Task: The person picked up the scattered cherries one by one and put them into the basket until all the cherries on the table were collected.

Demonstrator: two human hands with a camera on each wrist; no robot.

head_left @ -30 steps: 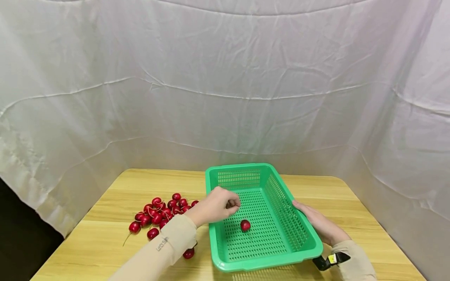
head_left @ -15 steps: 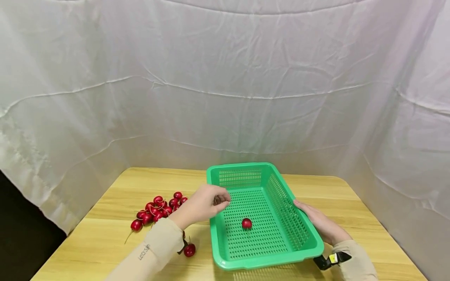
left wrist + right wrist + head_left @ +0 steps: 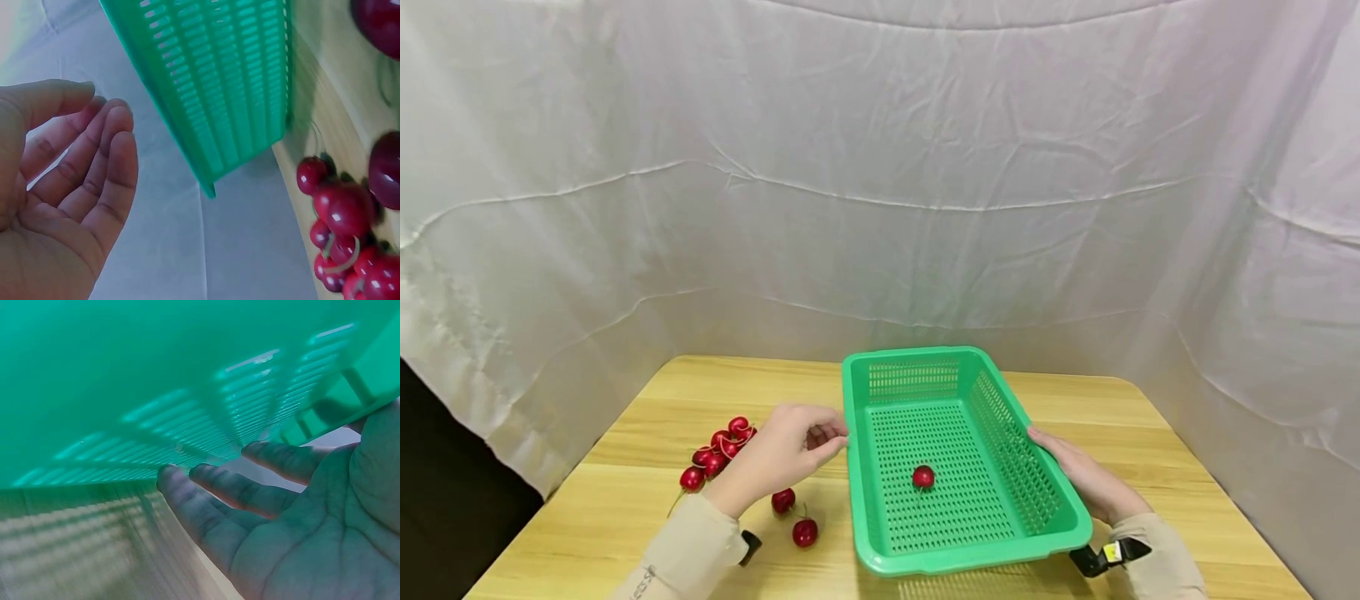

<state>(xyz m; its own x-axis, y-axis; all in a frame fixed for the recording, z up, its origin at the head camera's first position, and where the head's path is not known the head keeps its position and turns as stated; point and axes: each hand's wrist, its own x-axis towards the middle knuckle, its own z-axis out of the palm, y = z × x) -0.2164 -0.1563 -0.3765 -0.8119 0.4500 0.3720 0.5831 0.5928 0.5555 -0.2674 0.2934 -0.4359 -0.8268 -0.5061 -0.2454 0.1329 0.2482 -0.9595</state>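
Wood-grain table [image 3: 632, 450]; wrinkled pale cloth [image 3: 925, 208] behind and at sides. Green basket [image 3: 955, 450] on right half, one cherry [image 3: 923, 477] inside; loose cherries [image 3: 692, 478] left. Left hand [image 3: 786, 446] holding nothing, fingers loosely bent; right hand [image 3: 1090, 477] grips basket's side.

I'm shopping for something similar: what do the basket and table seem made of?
The basket: probably moulded plastic, glossy green, judging by its shine and slotted walls. The table: wood or wood-look laminate, smooth; its yellowish grain could be printed.

Bright head view, dim wrist views, right hand [image 3: 300, 528] shadowed, left-wrist cherries [image 3: 349, 210] perhaps blurred
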